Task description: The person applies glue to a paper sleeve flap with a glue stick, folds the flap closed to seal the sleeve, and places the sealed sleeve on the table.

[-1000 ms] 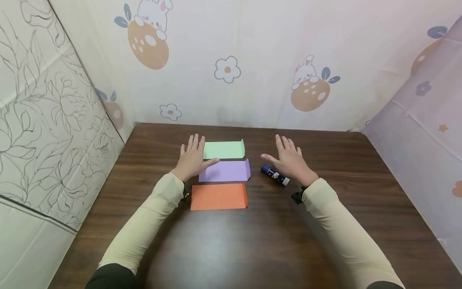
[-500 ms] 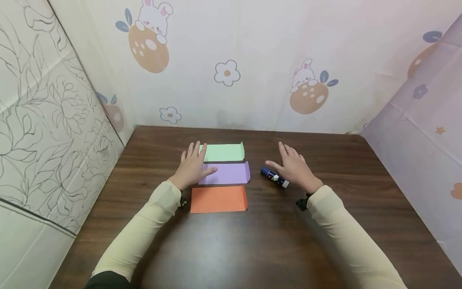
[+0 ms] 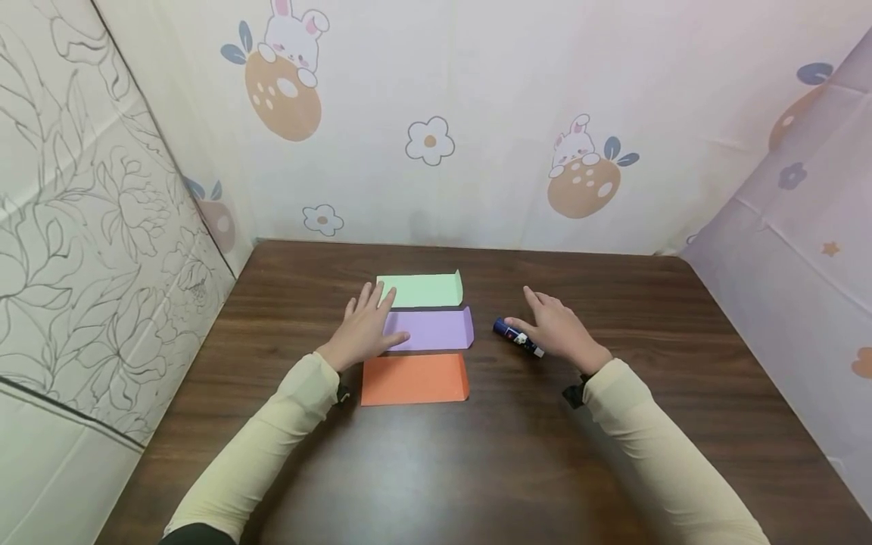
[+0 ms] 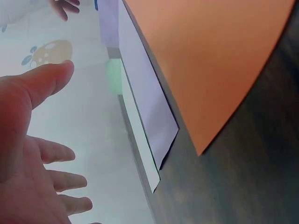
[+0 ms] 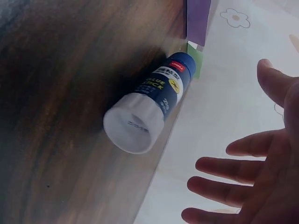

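My left hand (image 3: 361, 329) hovers with spread fingers over the left ends of a green paper piece (image 3: 425, 291) and a purple paper piece (image 3: 436, 330). An orange paper piece (image 3: 414, 380) lies nearest me, beside that wrist. All three papers have a folded flap standing at their right end. My right hand (image 3: 559, 330), fingers extended, is above and just right of a blue glue stick (image 3: 514, 334) lying on its side. In the right wrist view the glue stick (image 5: 156, 95) shows its white base and printed label, apart from the fingers. Neither hand holds anything.
The dark wooden table (image 3: 422, 469) meets a patterned cloth backdrop (image 3: 504, 174) at its far edge. A white panel with line-drawn flowers (image 3: 123, 204) stands at the left, and a pale patterned cloth (image 3: 804, 250) hangs at the right.
Both hands have lowered slightly towards the table and me, the right one also shifting a little right. The view has tilted up slightly. Papers and glue stick stay in place.
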`<state>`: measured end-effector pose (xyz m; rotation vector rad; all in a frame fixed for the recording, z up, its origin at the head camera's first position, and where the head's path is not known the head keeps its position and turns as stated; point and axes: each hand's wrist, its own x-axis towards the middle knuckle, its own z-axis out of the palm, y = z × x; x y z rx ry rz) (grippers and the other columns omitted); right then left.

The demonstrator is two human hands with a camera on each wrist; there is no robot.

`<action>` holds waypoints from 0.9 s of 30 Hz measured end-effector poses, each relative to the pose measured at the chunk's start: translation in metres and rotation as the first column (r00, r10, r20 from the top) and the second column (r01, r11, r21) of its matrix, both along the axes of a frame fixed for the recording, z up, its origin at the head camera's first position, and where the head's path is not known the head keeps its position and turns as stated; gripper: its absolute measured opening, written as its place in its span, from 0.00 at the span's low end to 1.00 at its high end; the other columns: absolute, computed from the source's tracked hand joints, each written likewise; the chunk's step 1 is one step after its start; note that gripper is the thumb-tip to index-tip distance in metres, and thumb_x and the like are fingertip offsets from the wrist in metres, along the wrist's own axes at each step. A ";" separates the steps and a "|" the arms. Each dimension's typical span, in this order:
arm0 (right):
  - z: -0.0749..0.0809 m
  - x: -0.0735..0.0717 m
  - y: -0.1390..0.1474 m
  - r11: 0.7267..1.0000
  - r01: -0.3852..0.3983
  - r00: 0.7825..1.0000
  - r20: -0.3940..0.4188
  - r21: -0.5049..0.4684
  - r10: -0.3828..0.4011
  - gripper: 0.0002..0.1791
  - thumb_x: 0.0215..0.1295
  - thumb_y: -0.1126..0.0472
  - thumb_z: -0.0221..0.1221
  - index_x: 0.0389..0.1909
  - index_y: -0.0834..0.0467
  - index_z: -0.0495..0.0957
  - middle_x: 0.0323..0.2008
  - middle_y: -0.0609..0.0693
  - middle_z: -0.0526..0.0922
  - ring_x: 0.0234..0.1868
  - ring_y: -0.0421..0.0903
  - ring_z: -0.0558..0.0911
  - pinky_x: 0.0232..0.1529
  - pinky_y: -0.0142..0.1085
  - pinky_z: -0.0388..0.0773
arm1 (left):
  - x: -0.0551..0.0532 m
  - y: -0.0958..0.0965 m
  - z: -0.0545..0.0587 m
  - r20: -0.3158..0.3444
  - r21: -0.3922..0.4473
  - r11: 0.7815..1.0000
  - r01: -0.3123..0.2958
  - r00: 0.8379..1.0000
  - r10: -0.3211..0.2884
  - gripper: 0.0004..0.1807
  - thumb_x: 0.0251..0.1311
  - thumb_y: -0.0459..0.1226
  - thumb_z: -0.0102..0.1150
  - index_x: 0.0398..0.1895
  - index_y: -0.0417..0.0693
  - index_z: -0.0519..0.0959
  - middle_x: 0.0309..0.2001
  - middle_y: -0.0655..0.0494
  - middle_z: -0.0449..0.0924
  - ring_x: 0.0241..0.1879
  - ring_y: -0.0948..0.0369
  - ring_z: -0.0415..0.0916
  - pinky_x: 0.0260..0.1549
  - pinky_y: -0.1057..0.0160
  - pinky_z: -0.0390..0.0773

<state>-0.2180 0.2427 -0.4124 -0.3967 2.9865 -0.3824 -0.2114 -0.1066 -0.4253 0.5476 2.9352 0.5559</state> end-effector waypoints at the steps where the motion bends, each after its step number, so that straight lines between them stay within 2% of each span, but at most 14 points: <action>1: -0.001 0.000 0.000 1.000 0.000 1.000 0.008 0.000 0.000 0.48 0.69 0.35 0.49 0.74 0.68 0.49 0.69 0.72 0.62 0.69 0.68 0.63 0.66 0.61 0.62 | 0.001 0.000 -0.001 -0.002 -0.004 1.000 0.005 1.000 -0.005 0.50 0.61 0.57 0.59 0.77 0.42 0.47 0.78 0.39 0.41 0.77 0.41 0.34 0.70 0.33 0.45; 7: -0.009 0.001 0.000 1.000 -0.014 0.999 0.049 0.017 0.013 0.45 0.69 0.38 0.51 0.72 0.69 0.55 0.66 0.73 0.66 0.66 0.68 0.69 0.62 0.60 0.68 | 0.007 0.001 -0.006 -0.006 -0.012 0.999 0.033 0.999 -0.033 0.49 0.60 0.55 0.61 0.76 0.40 0.52 0.78 0.43 0.46 0.77 0.43 0.39 0.69 0.33 0.47; 15: -0.011 0.007 0.005 0.999 -0.034 0.997 0.077 0.038 0.031 0.40 0.69 0.42 0.54 0.67 0.72 0.64 0.61 0.73 0.71 0.62 0.66 0.73 0.59 0.59 0.71 | 0.013 0.006 -0.012 0.046 -0.006 0.998 0.070 0.997 -0.069 0.50 0.54 0.53 0.68 0.75 0.42 0.56 0.77 0.39 0.47 0.76 0.39 0.40 0.69 0.33 0.49; 21: -0.010 0.003 0.006 0.997 -0.073 0.994 0.082 0.034 0.070 0.35 0.68 0.44 0.57 0.61 0.71 0.71 0.56 0.69 0.78 0.57 0.63 0.78 0.55 0.56 0.75 | 0.016 0.007 -0.013 0.047 -0.007 0.995 0.098 0.994 -0.097 0.48 0.53 0.52 0.70 0.73 0.41 0.60 0.76 0.40 0.52 0.76 0.40 0.44 0.68 0.34 0.51; 26: -0.010 -0.001 0.006 0.998 -0.059 0.991 0.118 0.016 0.056 0.36 0.66 0.44 0.59 0.61 0.69 0.72 0.55 0.68 0.79 0.53 0.60 0.81 0.51 0.54 0.77 | 0.019 0.006 -0.012 0.041 0.009 0.989 0.145 0.989 -0.145 0.44 0.55 0.49 0.69 0.71 0.41 0.62 0.75 0.38 0.54 0.75 0.40 0.47 0.67 0.34 0.55; 27: -0.010 -0.001 0.006 0.998 -0.054 0.991 0.123 0.014 0.052 0.36 0.65 0.44 0.60 0.61 0.70 0.72 0.54 0.67 0.80 0.50 0.58 0.82 0.48 0.52 0.78 | 0.019 0.006 -0.012 0.039 0.012 0.988 0.153 0.987 -0.153 0.44 0.55 0.49 0.69 0.71 0.41 0.63 0.74 0.38 0.54 0.74 0.39 0.48 0.67 0.33 0.55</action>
